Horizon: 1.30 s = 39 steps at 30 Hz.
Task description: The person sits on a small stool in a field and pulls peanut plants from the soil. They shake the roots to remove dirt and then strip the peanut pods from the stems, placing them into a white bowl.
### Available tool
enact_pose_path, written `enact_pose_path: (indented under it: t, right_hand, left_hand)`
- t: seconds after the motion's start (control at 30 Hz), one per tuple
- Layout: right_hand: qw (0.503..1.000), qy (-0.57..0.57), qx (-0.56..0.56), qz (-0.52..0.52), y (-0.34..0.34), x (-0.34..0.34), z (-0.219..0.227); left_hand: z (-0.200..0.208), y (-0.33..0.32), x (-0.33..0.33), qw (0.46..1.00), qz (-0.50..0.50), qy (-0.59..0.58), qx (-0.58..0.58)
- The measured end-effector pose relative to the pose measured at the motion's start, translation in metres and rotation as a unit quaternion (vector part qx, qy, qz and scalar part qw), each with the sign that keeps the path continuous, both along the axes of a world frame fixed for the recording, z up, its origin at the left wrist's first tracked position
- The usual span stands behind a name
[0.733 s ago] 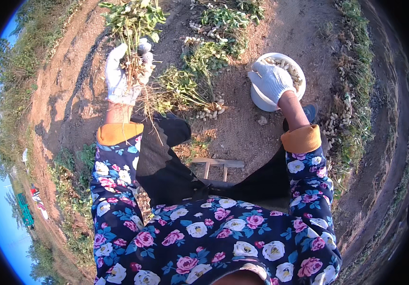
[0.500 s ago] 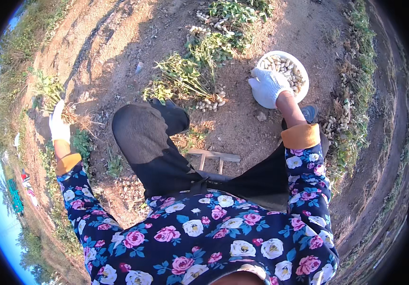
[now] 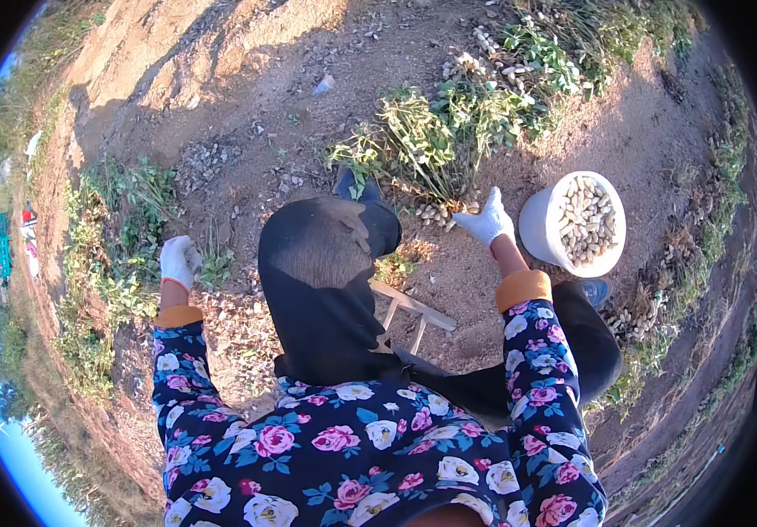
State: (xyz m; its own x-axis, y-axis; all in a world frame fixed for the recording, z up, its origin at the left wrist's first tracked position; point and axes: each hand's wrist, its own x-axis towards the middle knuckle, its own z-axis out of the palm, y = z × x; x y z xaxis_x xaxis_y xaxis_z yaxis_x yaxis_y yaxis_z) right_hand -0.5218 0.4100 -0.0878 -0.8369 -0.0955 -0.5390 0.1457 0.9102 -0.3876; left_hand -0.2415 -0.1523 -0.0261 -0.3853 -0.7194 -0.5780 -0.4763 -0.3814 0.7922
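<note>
My right hand (image 3: 490,221), in a white glove, is open, with the thumb spread away from the fingers. Its fingertips point left, close beside the peanut pods (image 3: 434,213) at the root end of a pulled peanut plant (image 3: 422,145). Over on the left, my gloved left hand (image 3: 180,262) has its fingers curled in, and nothing shows in them. It is next to leafy green plants (image 3: 137,198). A white bucket (image 3: 544,230) full of loose peanuts (image 3: 587,220) stands to the right of my right hand.
A small wooden stool (image 3: 414,305) is under me, between my legs. More pulled peanut plants (image 3: 541,57) lie in a row toward the far right. Another line of plants with pods (image 3: 646,312) runs along the right side, past my shoe (image 3: 595,290).
My left hand has let go of the plant bunch and come nearer. My right hand has left the bucket's peanuts and moved to the pods on the ground. The view has turned left.
</note>
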Motion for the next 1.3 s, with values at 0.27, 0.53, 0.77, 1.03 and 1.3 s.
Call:
enact_pose_path:
  t: [0.27, 0.53, 0.77, 1.03, 1.3]
  right_hand:
    - [0.991, 0.099, -0.052, -0.072, -0.043, -0.011, -0.054]
    - [0.959, 0.006, -0.243, -0.145, -0.036, -0.036, -0.015]
    - [0.846, 0.009, -0.497, -0.195, -0.012, -0.026, 0.109]
    - [0.778, 0.046, -0.590, -0.213, 0.025, 0.001, 0.217]
    - [0.881, 0.109, -0.459, -0.034, 0.013, 0.006, 0.202]
  left_hand:
    - [0.037, 0.108, -0.091, 0.975, -0.216, -0.011, 0.040]
    - [0.087, 0.165, -0.200, 0.902, -0.429, 0.025, -0.025]
    - [0.133, 0.242, -0.268, 0.593, -0.785, 0.133, -0.122]
    - [0.213, 0.358, -0.255, 0.786, -0.545, 0.288, -0.046]
    - [0.207, 0.356, -0.270, 0.673, -0.591, 0.321, -0.307]
